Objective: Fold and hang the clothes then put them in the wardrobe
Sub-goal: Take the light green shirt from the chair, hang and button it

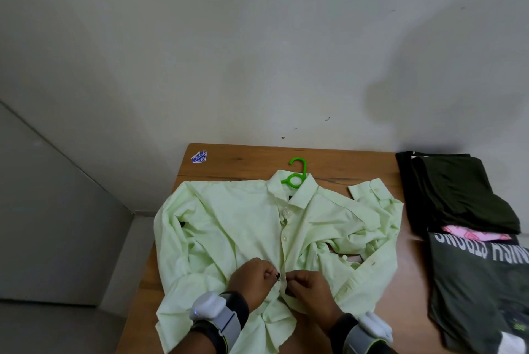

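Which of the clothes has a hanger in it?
The pale green shirt: a green hanger sticks out of its collar. The dark folded clothes at the right show none.

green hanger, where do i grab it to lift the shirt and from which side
Take the green hanger by its hook and the ring below it, the only parts clear of the shirt; its shoulders are hidden inside. The hook lies flat on the table beyond the collar, so a grip from above at the far side likely works best.
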Available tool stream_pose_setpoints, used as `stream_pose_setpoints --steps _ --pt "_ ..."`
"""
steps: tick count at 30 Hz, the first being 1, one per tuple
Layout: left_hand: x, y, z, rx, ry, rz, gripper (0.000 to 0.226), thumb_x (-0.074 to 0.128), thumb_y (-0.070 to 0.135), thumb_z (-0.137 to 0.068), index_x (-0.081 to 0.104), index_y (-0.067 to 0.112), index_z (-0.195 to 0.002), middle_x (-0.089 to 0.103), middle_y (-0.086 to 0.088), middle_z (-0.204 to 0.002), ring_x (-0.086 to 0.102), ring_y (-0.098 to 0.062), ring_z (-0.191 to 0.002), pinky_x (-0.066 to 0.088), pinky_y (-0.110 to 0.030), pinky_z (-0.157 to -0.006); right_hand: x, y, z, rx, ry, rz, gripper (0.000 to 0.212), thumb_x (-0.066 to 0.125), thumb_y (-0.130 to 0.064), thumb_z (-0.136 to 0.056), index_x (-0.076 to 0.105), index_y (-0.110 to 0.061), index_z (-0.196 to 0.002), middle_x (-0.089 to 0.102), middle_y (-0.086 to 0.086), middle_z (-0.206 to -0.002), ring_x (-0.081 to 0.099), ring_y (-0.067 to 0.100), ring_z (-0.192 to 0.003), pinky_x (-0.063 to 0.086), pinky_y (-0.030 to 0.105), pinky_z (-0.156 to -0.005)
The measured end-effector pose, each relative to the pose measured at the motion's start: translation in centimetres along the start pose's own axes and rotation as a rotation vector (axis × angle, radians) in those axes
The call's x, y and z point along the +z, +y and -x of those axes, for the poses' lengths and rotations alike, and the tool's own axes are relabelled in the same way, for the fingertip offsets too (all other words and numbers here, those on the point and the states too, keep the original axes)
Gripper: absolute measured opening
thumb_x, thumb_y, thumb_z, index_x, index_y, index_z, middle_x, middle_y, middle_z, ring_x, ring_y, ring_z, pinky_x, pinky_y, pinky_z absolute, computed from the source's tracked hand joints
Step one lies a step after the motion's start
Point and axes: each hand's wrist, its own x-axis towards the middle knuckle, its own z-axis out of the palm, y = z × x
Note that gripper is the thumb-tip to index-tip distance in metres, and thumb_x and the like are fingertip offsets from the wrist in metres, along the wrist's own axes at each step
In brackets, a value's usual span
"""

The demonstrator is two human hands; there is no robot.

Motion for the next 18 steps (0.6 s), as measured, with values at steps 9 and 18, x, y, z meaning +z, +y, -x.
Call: stream_pose_setpoints --steps 9,18 --pt "-0.5 0.3 0.1 -0.092 -0.058 0.336 0.029 0.061 0.019 -0.091 0.055 0.023 -0.062 0.05 0.006 -0.058 0.047 -0.008 -0.055 0.038 -0.022 -0.056 0.1 -1.5 -0.3 -0.038 0.058 0.039 0.012 0.083 -0.021 -0.075 0.074 -0.015 -0.069 0.07 0.003 -0.063 0.064 0.008 -0.058 0.053 0.021 -0.06" --pt "-1.5 0.9 0.6 -0.061 -0.069 0.569 0.018 0.053 0.021 -0.099 0.064 0.007 -0.093 0.061 -0.001 -0.08 0.056 -0.011 -0.072 0.049 -0.033 -0.074 -2.1 -2.5 -0.8 0.159 -0.24 -0.249 0.03 0.061 -0.023 -0.095 0.071 0.005 -0.095 0.072 0.012 -0.094 0.064 0.021 -0.089 0.05 0.035 -0.089"
